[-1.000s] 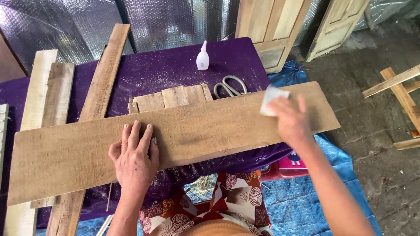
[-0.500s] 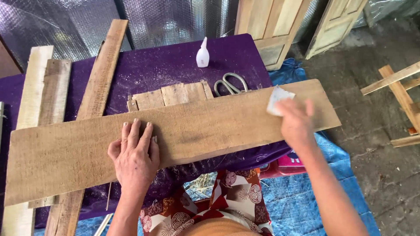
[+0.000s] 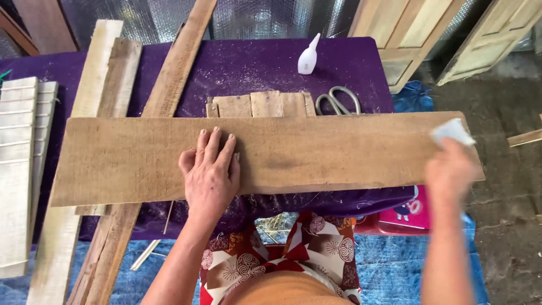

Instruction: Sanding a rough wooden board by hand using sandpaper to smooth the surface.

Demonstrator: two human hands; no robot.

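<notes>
— Both hands are on the work. Left hand [image 3: 210, 172] lies flat, fingers spread and pressed down on the long rough brown wooden plank [image 3: 316, 155], holding nothing, only pinning it.

— And the right hand [image 3: 450, 172]?

— It is blurred, closed around a small pale folded sheet [image 3: 451, 131], sandpaper by the look of it, at the plank's right end near the far edge.

— So which step is this?

— Rubbing down the plank's face, I'd judge, with the stroke now at the right end. Any next pass would call for steady downward pressure from the left hand, since that end overhangs the table.

— Where does the plank sit?

— Crosswise on the table, over a dusty purple cloth [image 3: 254, 65], resting on a slanted narrow board [image 3: 169, 90] and overlapping a small panel of short joined wooden pieces [image 3: 259, 104].

— What else is there?

— Behind the plank, a white squeeze bottle with a pointed nozzle [image 3: 308, 56] and metal scissors [image 3: 337, 101]. Pale boards [image 3: 96, 73] lie at the left, and a slatted wooden piece [image 3: 17, 169] at the table's left edge.

— And the room?

— Silvery foil sheeting [image 3: 271, 17] behind, pale wooden door panels [image 3: 406, 34] leaning at upper right, a blue tarpaulin [image 3: 406, 265] on a bare dirt floor [image 3: 508, 226].
</notes>
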